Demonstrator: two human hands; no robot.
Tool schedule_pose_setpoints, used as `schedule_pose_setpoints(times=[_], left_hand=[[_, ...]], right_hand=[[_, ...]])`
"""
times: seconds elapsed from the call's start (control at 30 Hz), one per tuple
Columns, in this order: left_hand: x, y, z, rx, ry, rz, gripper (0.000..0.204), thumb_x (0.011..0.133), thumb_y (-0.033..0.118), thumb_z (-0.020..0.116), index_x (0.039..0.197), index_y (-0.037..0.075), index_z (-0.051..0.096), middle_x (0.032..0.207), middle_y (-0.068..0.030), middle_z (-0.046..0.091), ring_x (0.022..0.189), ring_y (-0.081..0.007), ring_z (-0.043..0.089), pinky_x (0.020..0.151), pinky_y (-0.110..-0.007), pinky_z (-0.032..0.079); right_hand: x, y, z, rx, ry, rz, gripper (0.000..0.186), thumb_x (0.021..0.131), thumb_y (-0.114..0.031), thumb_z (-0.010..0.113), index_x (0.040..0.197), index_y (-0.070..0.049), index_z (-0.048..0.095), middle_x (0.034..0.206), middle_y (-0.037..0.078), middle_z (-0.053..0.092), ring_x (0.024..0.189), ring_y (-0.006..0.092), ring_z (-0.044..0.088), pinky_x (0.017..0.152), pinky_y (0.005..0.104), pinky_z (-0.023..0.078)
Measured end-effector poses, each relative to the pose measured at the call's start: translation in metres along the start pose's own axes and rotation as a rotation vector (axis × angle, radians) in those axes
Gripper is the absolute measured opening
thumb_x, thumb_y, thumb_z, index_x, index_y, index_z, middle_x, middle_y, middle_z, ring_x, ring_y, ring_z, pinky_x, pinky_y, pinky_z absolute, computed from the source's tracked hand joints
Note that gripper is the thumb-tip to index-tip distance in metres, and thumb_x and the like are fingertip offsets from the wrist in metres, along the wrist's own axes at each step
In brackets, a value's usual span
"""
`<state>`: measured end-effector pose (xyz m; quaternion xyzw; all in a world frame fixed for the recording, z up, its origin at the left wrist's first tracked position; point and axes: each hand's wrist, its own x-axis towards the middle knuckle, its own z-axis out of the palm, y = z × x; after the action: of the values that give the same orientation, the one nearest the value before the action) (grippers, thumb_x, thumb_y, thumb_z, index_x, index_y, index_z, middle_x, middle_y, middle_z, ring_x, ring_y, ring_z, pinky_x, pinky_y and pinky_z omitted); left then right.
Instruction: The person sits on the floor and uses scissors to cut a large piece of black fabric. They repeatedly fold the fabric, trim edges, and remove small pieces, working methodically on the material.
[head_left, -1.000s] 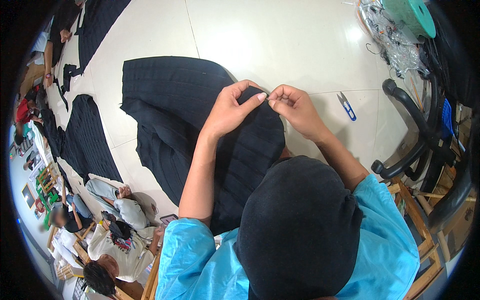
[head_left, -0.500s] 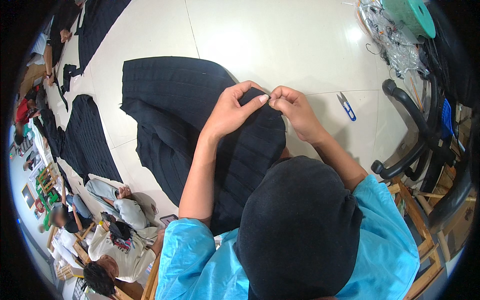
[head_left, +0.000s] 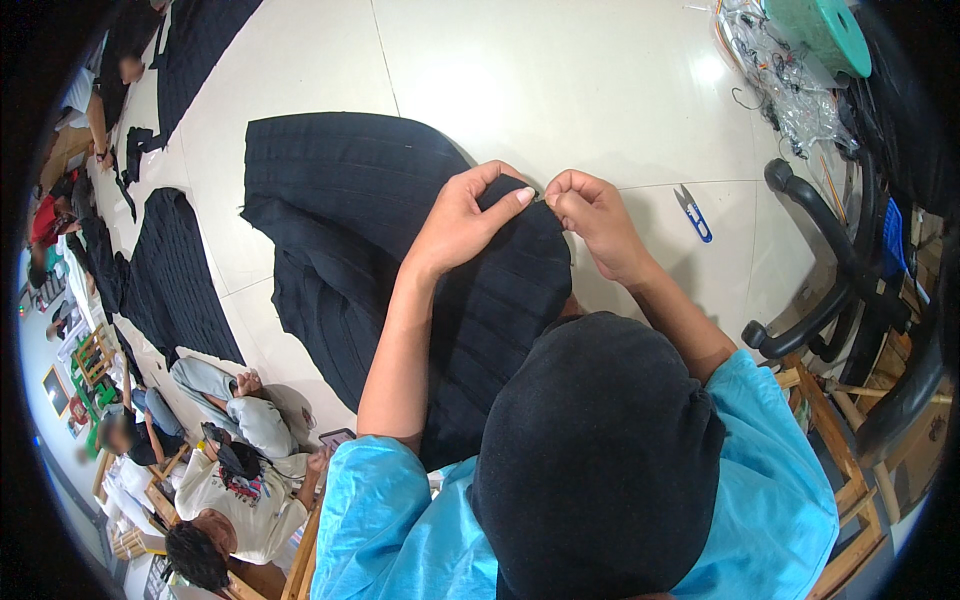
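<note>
Black cloth [head_left: 340, 180] partly hides left hand [head_left: 458, 214]; what right hand [head_left: 596, 222] pinches is unclear.

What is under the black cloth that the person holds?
Pale tiled floor shows around the black cloth; what lies directly beneath it is covered, so I cannot tell.

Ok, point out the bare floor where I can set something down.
Widest: the pale floor between the black cloth and the clear plastic. Smaller: between the right hand and the blue snips, and between the snips and the black chair base. Crowded: the right edge, with plastic and chair base, and the left, with more dark cloth and a seated person.
</note>
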<state>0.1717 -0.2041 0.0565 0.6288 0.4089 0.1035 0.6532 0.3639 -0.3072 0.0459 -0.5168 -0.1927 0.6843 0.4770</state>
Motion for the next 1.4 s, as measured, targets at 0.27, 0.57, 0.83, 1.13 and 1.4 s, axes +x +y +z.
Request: schedule_pose_setpoints(times=[0.27,0.57,0.83,1.13,1.4], left_hand=[[0.001,0.000,0.001,-0.037,-0.011,0.007,0.021,0.103,0.023,0.073,0.107,0.002,0.075,0.094,-0.0063,0.076,0.089,-0.0125,0.068,0.086,-0.032,0.054],[0.000,0.003,0.000,-0.025,-0.019,-0.012,0.022,0.102,0.023,0.073,0.108,0.001,0.074,0.094,-0.0071,0.076,0.090,-0.0132,0.068,0.087,-0.032,0.053],[0.000,0.003,-0.001,-0.030,-0.020,-0.040,0.025,0.103,0.024,0.072,0.111,0.000,0.074,0.097,-0.0079,0.077,0.092,-0.0132,0.067,0.089,-0.033,0.053],[-0.004,-0.004,-0.002,-0.053,-0.082,-0.121,0.032,0.099,0.027,0.078,0.110,-0.002,0.077,0.093,-0.0104,0.078,0.087,-0.0152,0.071,0.085,-0.035,0.057],[-0.006,0.003,-0.004,0.013,-0.064,-0.074,0.030,0.097,0.025,0.079,0.108,-0.003,0.078,0.090,-0.0115,0.079,0.081,-0.0159,0.072,0.079,-0.033,0.058]], right_hand=[[0.003,0.006,0.002,-0.107,-0.016,0.004,0.006,0.101,-0.011,0.064,0.101,-0.006,0.068,0.089,-0.007,0.062,0.082,0.0024,0.052,0.075,0.0235,0.042],[0.003,0.005,0.001,-0.049,0.015,-0.022,0.007,0.100,-0.010,0.061,0.099,-0.006,0.067,0.087,-0.007,0.061,0.081,0.0035,0.052,0.076,0.0240,0.042],[0.003,-0.001,-0.003,-0.051,0.006,-0.049,0.008,0.100,-0.011,0.060,0.099,-0.006,0.067,0.086,-0.004,0.063,0.079,0.0045,0.054,0.075,0.0243,0.043],[0.006,-0.002,0.001,-0.040,0.047,-0.143,0.008,0.107,-0.012,0.058,0.107,-0.006,0.063,0.097,0.002,0.069,0.080,0.0049,0.054,0.076,0.0253,0.046],[0.009,0.002,0.004,0.114,0.061,-0.134,0.004,0.109,-0.011,0.053,0.110,-0.007,0.053,0.107,0.012,0.070,0.080,0.0074,0.051,0.075,0.0249,0.044]])
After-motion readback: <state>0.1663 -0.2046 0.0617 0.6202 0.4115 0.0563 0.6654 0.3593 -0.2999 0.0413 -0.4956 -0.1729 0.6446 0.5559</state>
